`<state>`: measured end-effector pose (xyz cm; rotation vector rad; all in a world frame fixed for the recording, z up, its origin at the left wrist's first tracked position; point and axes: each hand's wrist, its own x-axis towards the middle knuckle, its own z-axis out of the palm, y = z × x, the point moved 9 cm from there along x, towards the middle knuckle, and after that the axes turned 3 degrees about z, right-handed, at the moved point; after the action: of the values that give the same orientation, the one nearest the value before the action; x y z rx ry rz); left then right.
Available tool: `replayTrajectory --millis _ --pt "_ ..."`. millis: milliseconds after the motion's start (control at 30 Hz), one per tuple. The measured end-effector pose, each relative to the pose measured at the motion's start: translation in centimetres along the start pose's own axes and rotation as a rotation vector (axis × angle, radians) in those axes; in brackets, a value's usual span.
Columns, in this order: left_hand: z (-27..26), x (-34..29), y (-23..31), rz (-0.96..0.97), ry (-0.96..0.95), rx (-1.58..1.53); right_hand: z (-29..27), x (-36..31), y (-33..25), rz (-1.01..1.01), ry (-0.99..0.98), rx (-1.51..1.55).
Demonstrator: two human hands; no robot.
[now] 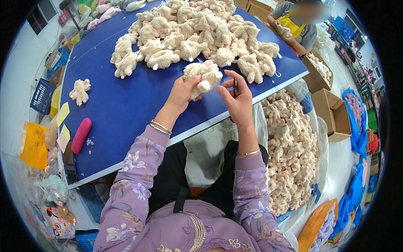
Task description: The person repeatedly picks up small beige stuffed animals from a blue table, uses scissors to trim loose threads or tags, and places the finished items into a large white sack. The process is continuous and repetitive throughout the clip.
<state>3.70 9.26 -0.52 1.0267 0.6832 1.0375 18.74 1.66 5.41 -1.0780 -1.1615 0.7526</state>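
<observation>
My left hand (pixel 181 93) grips a fluffy cream plush toy (pixel 200 74) just above the blue table, fingers and thumb wrapped round its body. Pinkish parts and pale smooth ends show on the toy. To the right of it, close but apart, my right hand (pixel 241 103) is curled round a small dark tool (pixel 236 88). Most of that tool is hidden by the fingers, so its kind is unclear. A large heap of similar cream plush toys (pixel 184 35), several with white tags, lies just beyond my hands.
The blue table (pixel 126 105) has a pale edge near my lap. One cream plush (pixel 79 91) and a pink case (pixel 81 135) lie at its left. An open bag of cream plush pieces (pixel 291 155) and a cardboard box (pixel 336 115) stand right. Across the corner, a person (pixel 296 29) handles a plush.
</observation>
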Motion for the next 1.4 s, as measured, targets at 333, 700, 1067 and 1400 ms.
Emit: replayTrajectory --millis 333,700,1067,1400 --pt "0.2 -0.1 0.7 0.209 0.02 0.189 -0.9 0.3 0.8 0.023 0.021 -0.278" --pt "2.7 -1.5 1.9 0.34 -0.088 0.46 -2.7 0.0 4.1 0.414 0.132 0.135" --pt "0.5 -0.7 0.6 0.094 0.029 0.151 1.0 -1.0 0.0 -0.015 -0.085 -0.278" --pt "-1.8 0.3 1.2 0.179 0.112 -0.011 1.8 -2.1 -0.2 0.012 -0.036 -0.176"
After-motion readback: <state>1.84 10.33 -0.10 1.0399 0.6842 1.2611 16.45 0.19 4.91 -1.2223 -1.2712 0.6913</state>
